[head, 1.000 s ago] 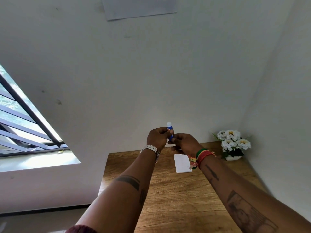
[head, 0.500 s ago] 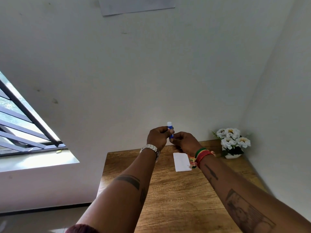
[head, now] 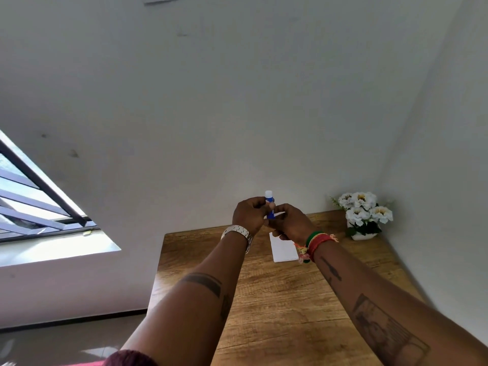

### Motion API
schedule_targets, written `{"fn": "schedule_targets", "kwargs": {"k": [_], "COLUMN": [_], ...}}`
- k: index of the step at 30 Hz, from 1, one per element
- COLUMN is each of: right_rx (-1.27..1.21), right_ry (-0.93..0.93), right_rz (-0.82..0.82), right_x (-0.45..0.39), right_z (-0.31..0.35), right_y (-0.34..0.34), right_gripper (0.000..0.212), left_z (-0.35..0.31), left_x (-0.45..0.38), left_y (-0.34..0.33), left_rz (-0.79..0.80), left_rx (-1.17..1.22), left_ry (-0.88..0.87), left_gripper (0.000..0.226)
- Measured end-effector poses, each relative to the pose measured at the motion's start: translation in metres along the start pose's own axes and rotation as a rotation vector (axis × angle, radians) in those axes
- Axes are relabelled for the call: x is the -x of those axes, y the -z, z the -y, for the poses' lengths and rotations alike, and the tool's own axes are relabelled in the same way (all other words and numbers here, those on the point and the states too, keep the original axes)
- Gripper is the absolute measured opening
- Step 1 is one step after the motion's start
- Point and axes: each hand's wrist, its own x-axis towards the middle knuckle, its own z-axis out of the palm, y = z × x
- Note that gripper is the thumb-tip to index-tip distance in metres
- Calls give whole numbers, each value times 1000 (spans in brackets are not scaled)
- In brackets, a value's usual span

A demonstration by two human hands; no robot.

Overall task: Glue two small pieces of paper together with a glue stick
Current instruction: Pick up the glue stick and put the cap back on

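Both my hands close their grip on the upright glue stick [head: 270, 210], left hand [head: 249, 215] and right hand [head: 290, 223], above the paper [head: 284, 250] lying on the worktop [head: 277, 299].

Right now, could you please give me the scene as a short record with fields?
glue stick: upright, above the table, white cap on top
left hand: grips the stick
right hand: grips the stick's lower part
paper: white, flat on the table
flowers: white, in the far right corner
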Motion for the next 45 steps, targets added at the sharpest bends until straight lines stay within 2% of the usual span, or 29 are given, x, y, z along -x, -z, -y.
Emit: {"fn": "schedule_targets", "kwargs": {"k": [2,7,10,13,17,21,24,28,34,45], "right_rx": [19,273,287,430,683,806,708,207,-380,-112], "right_ry": [-28,-89,-172,-203,-262,-274,-234,-201,-185,-34], "right_rz": [18,-354,-432,-403,-237,-186,-246,-355,-148,-60], "right_x": [-2,2,6,6,5,6,3,-1,-6,5], "right_z": [-14,-61,-85,-104,-119,-130,-129,-102,-60,-49], "right_y": [9,37,47,53,50,45,45,44,32,19], "right_gripper": [36,15,7,16,38,24,20,15,14,15], "left_z": [6,34,46,56,64,69,73,72,72,65], "left_x": [-1,3,7,9,11,7,3,1,8,22], "left_y": [-2,-16,-34,-52,-71,-76,-72,-59,-42,-26], "left_rz": [11,123,223,264,297,321,318,312,305,271], "left_rx": [-52,-167,-223,-238,-240,-278,-278,-331,-414,-453], "left_ry": [-2,37,66,98,103,101,118,139,77,30], "left_gripper": [25,24,23,14,14,15,15,26,27,25]}}
